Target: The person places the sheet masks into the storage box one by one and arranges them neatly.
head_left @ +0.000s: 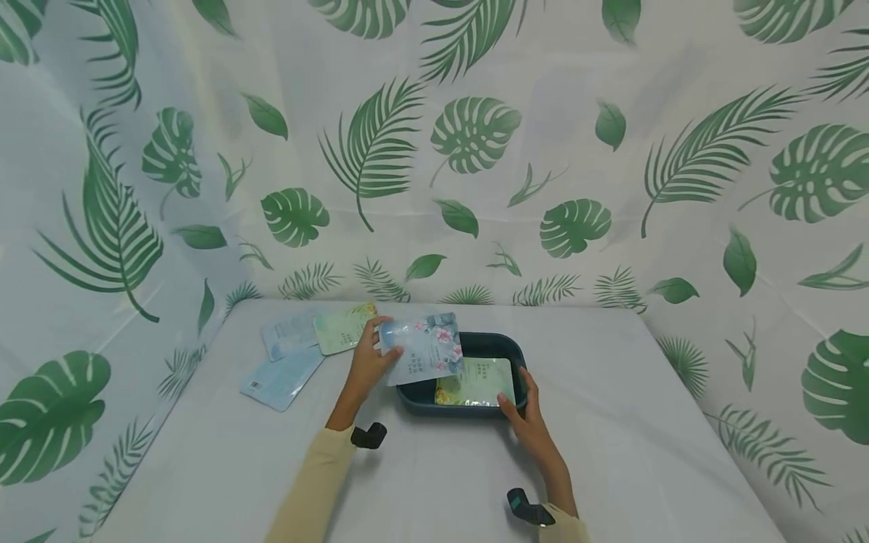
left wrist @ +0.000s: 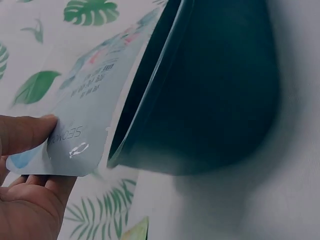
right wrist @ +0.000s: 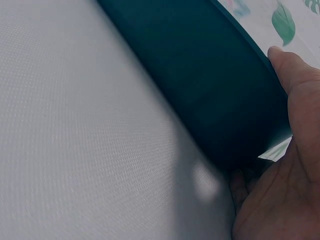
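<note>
My left hand (head_left: 370, 362) pinches a light-blue sheet mask packet (head_left: 422, 348) with pink flowers by its left end, thumb on the printed face and fingers behind. The packet is tilted over the left part of a dark teal plastic bin (head_left: 444, 411); the left wrist view shows it beside the bin's rim (left wrist: 162, 75). Inside the bin lies a green packet (head_left: 482, 381) with yellow flowers, partly covered by the blue one. My right hand (head_left: 532, 418) grips the bin's front right corner, its thumb (right wrist: 287, 62) at the rim and fingers around the outer wall.
Left of the bin, a green packet (head_left: 339, 330) and two pale-blue packets, one behind (head_left: 288, 333) and one in front (head_left: 281, 378), lie close together on the white tabletop (head_left: 645, 452). A leaf-printed cloth (head_left: 502, 226) hangs behind the table.
</note>
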Demonstrator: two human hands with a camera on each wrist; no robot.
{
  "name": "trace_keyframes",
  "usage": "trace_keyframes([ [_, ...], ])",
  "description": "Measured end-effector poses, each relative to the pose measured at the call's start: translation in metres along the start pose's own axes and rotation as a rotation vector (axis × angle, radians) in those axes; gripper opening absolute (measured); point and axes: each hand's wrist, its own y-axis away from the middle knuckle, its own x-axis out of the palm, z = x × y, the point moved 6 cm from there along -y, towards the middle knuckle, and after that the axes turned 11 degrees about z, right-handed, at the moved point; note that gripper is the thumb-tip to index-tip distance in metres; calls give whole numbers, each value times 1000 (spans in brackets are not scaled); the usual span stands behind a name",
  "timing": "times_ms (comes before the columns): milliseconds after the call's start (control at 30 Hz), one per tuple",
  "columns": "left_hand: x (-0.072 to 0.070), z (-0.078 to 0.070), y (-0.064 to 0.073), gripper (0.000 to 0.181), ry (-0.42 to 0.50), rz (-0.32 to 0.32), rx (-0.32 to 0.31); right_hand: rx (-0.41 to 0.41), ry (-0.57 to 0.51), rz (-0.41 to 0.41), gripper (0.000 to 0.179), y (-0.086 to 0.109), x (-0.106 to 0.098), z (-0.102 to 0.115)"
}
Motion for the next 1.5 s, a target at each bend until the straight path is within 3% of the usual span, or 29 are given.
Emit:
trace_keyframes([
  [133, 16, -6, -6, 58, -82, 58, 47, 8, -3, 11, 78, 2, 0, 5],
  [300, 38, -10, -12, 56, -235, 169, 94, 28, -22, 33, 77, 11, 1, 26],
  [433, 51, -7, -15, 55, -320, 215, 93, 40, -16, 36, 75, 14, 3, 33],
  [600, 59, -3, -16, 56, -385, 202, 92, 19, -13, 31, 76, 8, 3, 17],
  [833, 67, 3, -21, 60, -496, 187, 43, -17, 2, 8, 75, 3, 2, 1],
  [1200, 78, 3, -20, 61, -625, 214, -20, -15, -20, 6, 75, 3, 2, 1],
  [1367, 82, 3, -21, 60, -665, 212, -40, 5, -30, 32, 74, 10, 1, 20],
  [1500, 85, 3, -21, 59, -711, 205, -52, 12, -9, 24, 74, 6, 0, 13],
])
